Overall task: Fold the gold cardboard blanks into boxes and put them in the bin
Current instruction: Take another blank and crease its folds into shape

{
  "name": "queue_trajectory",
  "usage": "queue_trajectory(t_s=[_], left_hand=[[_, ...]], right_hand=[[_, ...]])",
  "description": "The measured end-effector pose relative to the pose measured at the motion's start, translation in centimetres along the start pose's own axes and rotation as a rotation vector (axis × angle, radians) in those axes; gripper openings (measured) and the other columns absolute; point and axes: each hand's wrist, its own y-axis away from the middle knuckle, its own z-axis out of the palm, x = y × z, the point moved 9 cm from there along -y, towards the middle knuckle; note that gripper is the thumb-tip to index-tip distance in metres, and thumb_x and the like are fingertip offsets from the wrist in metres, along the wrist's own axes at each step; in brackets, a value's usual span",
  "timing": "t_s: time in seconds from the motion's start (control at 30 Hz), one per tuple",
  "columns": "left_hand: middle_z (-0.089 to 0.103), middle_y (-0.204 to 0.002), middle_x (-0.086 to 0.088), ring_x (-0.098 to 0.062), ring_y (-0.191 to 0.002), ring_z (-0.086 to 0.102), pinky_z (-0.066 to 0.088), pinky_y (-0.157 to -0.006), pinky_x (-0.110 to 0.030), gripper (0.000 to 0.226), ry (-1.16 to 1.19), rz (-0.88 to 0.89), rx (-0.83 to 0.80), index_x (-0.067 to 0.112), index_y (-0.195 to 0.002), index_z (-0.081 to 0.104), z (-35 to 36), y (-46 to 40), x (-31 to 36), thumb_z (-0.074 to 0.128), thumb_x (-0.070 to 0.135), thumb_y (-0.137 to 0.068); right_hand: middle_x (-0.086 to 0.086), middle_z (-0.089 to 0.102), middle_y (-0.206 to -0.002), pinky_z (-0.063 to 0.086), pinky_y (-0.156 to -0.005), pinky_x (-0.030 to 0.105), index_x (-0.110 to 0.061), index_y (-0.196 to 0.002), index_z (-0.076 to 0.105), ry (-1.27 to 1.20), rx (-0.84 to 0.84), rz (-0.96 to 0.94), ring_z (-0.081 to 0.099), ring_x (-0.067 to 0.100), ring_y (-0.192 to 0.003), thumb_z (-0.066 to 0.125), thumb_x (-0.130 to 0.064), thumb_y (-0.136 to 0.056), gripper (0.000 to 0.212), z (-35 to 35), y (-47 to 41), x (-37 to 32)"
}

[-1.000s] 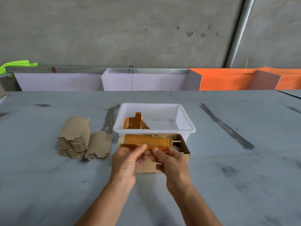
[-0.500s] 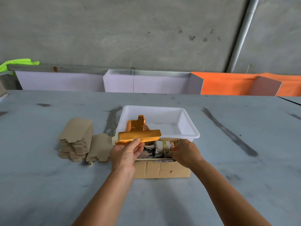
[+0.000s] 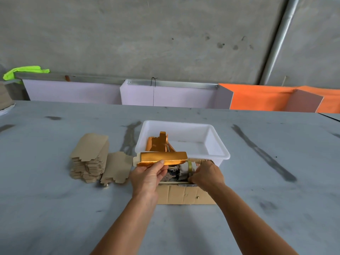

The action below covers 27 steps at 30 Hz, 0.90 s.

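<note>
My left hand [image 3: 147, 178] pinches a long gold box [image 3: 162, 158] by its lower edge, holding it level just in front of the white bin [image 3: 217, 142]. Inside the bin's left part lies another gold folded piece [image 3: 159, 143]. My right hand [image 3: 207, 174] reaches into a brown cardboard box [image 3: 184, 195] filled with cloth rolls [image 3: 185, 167], its fingers curled down among them; what they hold is hidden. A stack of flat blanks [image 3: 90, 159], brown side up, sits to the left, with one loose blank [image 3: 116, 167] beside it.
The grey table [image 3: 276, 190] carries dark smears on the right and behind the bin. Lilac and orange panels [image 3: 173, 96] stand along the far edge below a concrete wall. A neon-green cloth [image 3: 24, 71] lies at the far left.
My right hand let go of the gold box and moved right into the cardboard box. My left hand now holds the gold box alone, slightly higher and to the left.
</note>
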Motion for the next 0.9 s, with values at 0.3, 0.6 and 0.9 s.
queue_trajectory(t_s=[0.3, 0.6, 0.9], left_hand=[[0.069, -0.084, -0.013, -0.021, -0.067, 0.068, 0.059, -0.063, -0.025, 0.013, -0.007, 0.004, 0.026, 0.003, -0.089, 0.064, 0.2, 0.4, 0.1, 0.069, -0.004, -0.079], [0.070, -0.087, -0.011, -0.024, -0.075, 0.071, 0.058, -0.068, -0.028, 0.015, 0.039, -0.032, 0.116, 0.007, -0.085, 0.062, 0.8, 1.8, -1.5, 0.073, 0.001, -0.078], [0.069, -0.084, -0.007, -0.019, -0.070, 0.070, 0.058, -0.060, -0.021, 0.016, 0.034, -0.015, 0.152, 0.011, -0.081, 0.062, 0.7, 2.1, -1.7, 0.073, -0.001, -0.078]], right_hand=[[0.006, 0.060, -0.084, 0.054, -0.070, 0.032, -0.006, -0.092, 0.058, -0.146, -0.008, 0.035, 0.064, 0.023, -0.084, 0.066, -0.012, -0.079, 0.017, -0.7, 0.1, -0.1], [0.012, 0.062, -0.073, 0.053, -0.062, 0.028, 0.003, -0.094, 0.064, -0.249, -0.022, 0.065, 0.061, 0.024, -0.067, 0.056, 0.005, -0.077, 0.020, -1.5, 0.3, -0.4], [0.011, 0.060, -0.076, 0.059, -0.069, 0.035, -0.010, -0.071, 0.051, -0.487, 0.037, 0.098, 0.066, 0.027, -0.078, 0.065, 0.009, -0.072, 0.023, -1.6, 1.7, 0.0]])
